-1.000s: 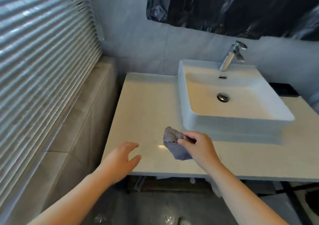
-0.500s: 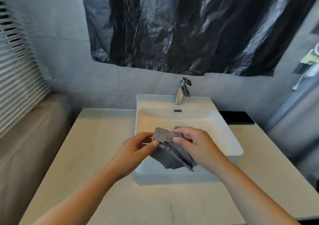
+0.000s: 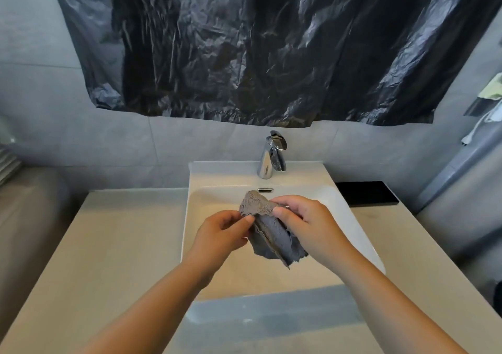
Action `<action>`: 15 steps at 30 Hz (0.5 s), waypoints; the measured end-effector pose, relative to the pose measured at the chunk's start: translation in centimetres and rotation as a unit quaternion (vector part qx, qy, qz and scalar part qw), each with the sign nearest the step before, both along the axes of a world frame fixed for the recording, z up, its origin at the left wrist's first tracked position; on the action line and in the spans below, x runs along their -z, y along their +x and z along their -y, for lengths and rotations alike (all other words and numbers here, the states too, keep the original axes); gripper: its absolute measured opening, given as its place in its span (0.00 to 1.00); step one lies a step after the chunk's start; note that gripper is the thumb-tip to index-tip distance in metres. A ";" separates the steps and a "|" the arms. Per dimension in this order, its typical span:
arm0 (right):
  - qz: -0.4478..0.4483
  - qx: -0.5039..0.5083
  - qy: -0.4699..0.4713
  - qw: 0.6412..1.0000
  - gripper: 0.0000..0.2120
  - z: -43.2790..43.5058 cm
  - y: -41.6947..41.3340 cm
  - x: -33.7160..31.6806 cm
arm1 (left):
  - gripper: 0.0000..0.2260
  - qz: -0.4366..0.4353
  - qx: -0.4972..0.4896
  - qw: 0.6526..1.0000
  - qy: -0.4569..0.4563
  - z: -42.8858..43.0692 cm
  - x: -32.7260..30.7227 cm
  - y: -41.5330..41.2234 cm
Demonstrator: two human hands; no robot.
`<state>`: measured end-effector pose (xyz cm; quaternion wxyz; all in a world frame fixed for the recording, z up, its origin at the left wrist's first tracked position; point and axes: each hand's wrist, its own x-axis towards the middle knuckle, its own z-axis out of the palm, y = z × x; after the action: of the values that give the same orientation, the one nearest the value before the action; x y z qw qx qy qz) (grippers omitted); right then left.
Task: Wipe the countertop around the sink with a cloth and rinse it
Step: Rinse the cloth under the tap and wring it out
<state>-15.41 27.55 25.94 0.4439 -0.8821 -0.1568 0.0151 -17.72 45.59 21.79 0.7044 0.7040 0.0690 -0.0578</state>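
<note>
Over sink basin, centre frame: grey cloth [image 3: 269,234] held in mid-air by both hands, clear of basin floor. L hand [image 3: 220,238] at cloth's left edge; thumb & forefinger pinched together on fabric, other fingers curled under, partly out of sight. R hand [image 3: 309,223] at cloth's upper right; fingers curled over top fold, thumb tip pressed on front face. Cloth is bunched in rough folds, w/ one corner standing up between the hands and lower part hanging, ragged edge toward near side of basin. Wet or dry: cannot tell. Sink [image 3: 217,173]: white rectangular vessel type, sits on countertop [image 3: 122,245], which is beige, stone-look, and runs out to both sides & in front. Tap [image 3: 271,158]: chrome, single lever, back centre of sink deck. Overflow slot [image 3: 265,190] just below tap on rear basin wall. Drain hidden behind cloth & hands. Black flat item [image 3: 366,193] on countertop at rear right, beside sink, against wall [image 3: 81,149]; type cannot tell. Wall is grey tile. Plastic sheet [image 3: 271,49]: black, crinkled, hung above tap, covers most of upper frame. Far left edge: blind [image 3: 6,160] slats, w/ grey ledge [image 3: 27,217] below, alongside countertop. Far right edge: pale hanging items, too blurred to ID.
</note>
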 end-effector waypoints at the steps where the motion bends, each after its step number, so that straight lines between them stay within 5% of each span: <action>1: -0.008 0.002 -0.003 1.000 0.10 -0.2 0.7 0.2 | 0.08 -0.006 -0.001 1.000 -0.024 -0.1 0.2 1.1; 5: -0.034 0.027 -0.032 0.999 0.11 0.3 3.5 1.8 | 0.07 -0.031 -0.007 0.997 -0.065 -0.4 0.9 4.7; 15: -0.099 0.039 -0.100 0.989 0.13 4.7 9.5 5.9 | 0.08 -0.021 -0.010 0.978 0.209 1.0 2.5 9.2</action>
<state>-5.87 22.85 20.04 0.3671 -0.9217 -0.0753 0.1000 -8.51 44.57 19.28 0.5404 0.8337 0.1016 -0.0498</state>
